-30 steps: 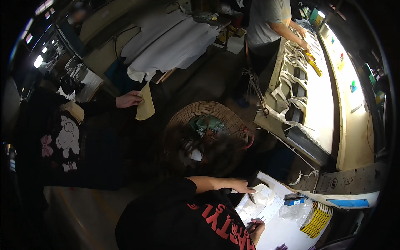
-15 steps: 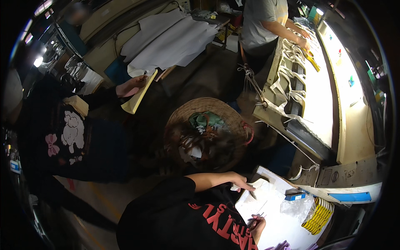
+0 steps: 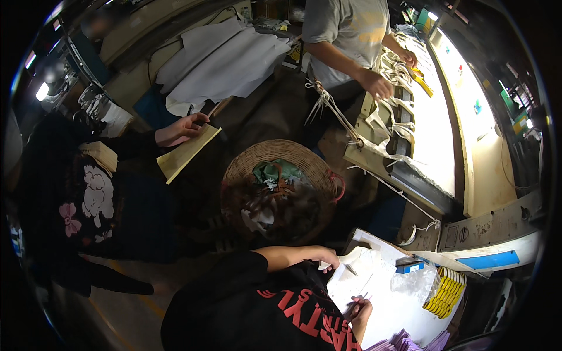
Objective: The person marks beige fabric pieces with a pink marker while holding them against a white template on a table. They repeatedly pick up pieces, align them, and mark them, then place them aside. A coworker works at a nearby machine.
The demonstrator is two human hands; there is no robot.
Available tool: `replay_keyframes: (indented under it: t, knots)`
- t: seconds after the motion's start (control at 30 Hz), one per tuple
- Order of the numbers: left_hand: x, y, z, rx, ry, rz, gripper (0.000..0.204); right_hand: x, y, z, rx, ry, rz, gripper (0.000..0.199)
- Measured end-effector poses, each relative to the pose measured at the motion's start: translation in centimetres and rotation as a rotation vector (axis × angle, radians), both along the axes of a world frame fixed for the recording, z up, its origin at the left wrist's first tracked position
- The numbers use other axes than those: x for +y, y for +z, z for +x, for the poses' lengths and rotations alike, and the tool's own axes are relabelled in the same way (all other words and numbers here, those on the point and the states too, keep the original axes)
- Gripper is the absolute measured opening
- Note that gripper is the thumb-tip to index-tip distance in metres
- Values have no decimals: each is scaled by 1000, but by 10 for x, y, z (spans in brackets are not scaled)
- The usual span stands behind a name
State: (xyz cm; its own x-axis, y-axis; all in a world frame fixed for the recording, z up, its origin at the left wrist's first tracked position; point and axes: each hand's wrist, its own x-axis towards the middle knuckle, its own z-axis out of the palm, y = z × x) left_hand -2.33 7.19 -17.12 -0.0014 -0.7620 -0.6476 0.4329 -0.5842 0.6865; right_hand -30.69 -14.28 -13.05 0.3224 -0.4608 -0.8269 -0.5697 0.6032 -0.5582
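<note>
My left hand (image 3: pixel 325 258) is closed at the upper left edge of a white sheet-like piece (image 3: pixel 346 282) on the white work surface (image 3: pixel 383 319). A pale bit shows under its fingers, and a thin dark sliver lies beside the fingertips; I cannot tell what either is. Lower down, my right hand (image 3: pixel 361 310) is closed around a slim pen-like tool (image 3: pixel 365 296), its tip near the white piece. Right of these lie a clear plastic bag (image 3: pixel 413 286), a small blue box (image 3: pixel 410 267) and a row of yellow-and-black loops (image 3: pixel 445 292). Purple pieces (image 3: pixel 404 341) sit at the near edge.
A wicker basket (image 3: pixel 246 158) of scraps stands ahead. At left, a person in dark clothes (image 3: pixel 129 199) holds a yellow sheet (image 3: pixel 187 153). A person in a grey shirt (image 3: pixel 345 29) reaches over a lit bench (image 3: pixel 436 134) with white straps. White sheets (image 3: pixel 225 64) lie behind.
The whole view has shifted somewhat. The person in grey has turned, one hand now hanging over the straps. The yellow sheet is turned more broadly toward me. My hands stay at the white piece.
</note>
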Motion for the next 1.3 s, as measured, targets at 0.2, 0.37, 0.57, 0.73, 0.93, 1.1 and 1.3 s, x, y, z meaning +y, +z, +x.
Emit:
replay_keyframes:
  t: [0.2, 0.37, 0.57, 0.73, 0.93, 1.1, 1.3]
  knots:
    - [2, 8, 1, -29, -65, 60, 12, 2, -5, -1, 4, 37, -64, 36]
    - [4, 18, -3, -22, -104, 173, 9, 10, 0, 4, -66, -6, -107, 32]
    - [17, 23, -15, 37, -41, 206, 8, 12, 17, 10, 10, 67, -95, 33]
    - [42, 27, -38, -35, 15, 186, 10, 19, 23, 12, -11, 81, -139, 34]
    - [69, 39, -89, -578, 137, 134, 27, 52, 23, -9, -185, 93, -349, 30]
    - [115, 56, -131, -1035, 320, 98, 32, 80, 37, -87, -291, -69, -280, 23]
    - [176, 77, -183, -1175, 579, 7, 28, 96, 59, -179, -95, 131, -270, 25]
